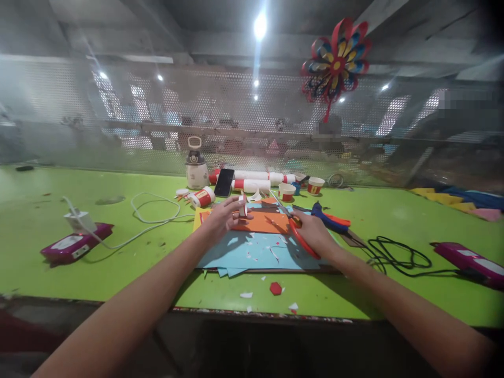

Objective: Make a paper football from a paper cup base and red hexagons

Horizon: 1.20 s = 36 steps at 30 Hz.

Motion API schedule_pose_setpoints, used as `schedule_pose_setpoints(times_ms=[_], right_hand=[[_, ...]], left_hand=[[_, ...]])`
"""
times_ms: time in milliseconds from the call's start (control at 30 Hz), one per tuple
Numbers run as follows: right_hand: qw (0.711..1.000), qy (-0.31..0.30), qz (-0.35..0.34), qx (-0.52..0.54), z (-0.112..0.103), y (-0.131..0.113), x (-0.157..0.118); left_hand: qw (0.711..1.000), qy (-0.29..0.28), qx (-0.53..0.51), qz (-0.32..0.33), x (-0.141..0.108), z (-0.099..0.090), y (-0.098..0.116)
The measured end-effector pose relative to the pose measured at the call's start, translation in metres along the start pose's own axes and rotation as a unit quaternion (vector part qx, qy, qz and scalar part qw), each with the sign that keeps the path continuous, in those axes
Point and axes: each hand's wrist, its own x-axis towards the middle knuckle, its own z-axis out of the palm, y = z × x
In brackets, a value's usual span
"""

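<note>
My left hand (221,219) pinches a small white and red cut piece of paper cup (242,207) between thumb and fingers, above the coloured sheets. Gripped in my right hand (315,233) is a pair of scissors (302,240) with red handles, the blades pointing up and to the left, apart from the piece. Beneath both hands lie light blue paper sheets (236,252), with an orange sheet (263,222) on top. White and red paper scraps are scattered over them. Right of my right hand lies a blue and orange tool (328,216), its kind unclear.
Paper cups (286,192), white rolls (252,186), a phone (224,182) and a white bottle (196,170) stand or lie at the back. Purple power strips with cables (76,244) flank the work. A red scrap (275,288) lies near the green table's front edge. A paper flower hangs above.
</note>
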Motion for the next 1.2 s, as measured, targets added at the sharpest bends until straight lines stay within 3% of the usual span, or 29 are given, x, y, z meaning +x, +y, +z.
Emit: schedule_pose_setpoints(times_ms=[200,500,700,833,1033,1133,1200], right_hand=[[0.997,-0.063,-0.022,-0.044,-0.015,0.012,0.019],[0.989,-0.122,-0.057,-0.061,-0.012,0.03,0.013],[0.967,-0.22,-0.113,-0.061,-0.015,0.037,0.019],[0.953,-0.264,-0.13,-0.075,-0.023,0.036,0.025],[0.965,-0.203,-0.127,-0.109,-0.045,0.019,0.012],[0.967,-0.163,-0.18,-0.073,-0.051,0.006,-0.004],[0.961,-0.153,-0.226,-0.042,-0.045,-0.003,-0.014]], left_hand=[[1.0,0.006,-0.003,0.007,0.002,-0.002,-0.004],[0.999,-0.011,0.029,-0.034,0.003,-0.004,-0.012],[0.999,-0.003,0.042,-0.024,0.004,-0.007,-0.013],[0.998,-0.031,0.052,-0.013,0.002,-0.005,-0.009],[0.996,-0.069,0.059,-0.006,-0.002,0.0,-0.007],[0.995,-0.079,0.056,-0.009,-0.003,0.002,-0.006],[0.995,-0.08,0.058,-0.007,-0.005,0.004,-0.006]])
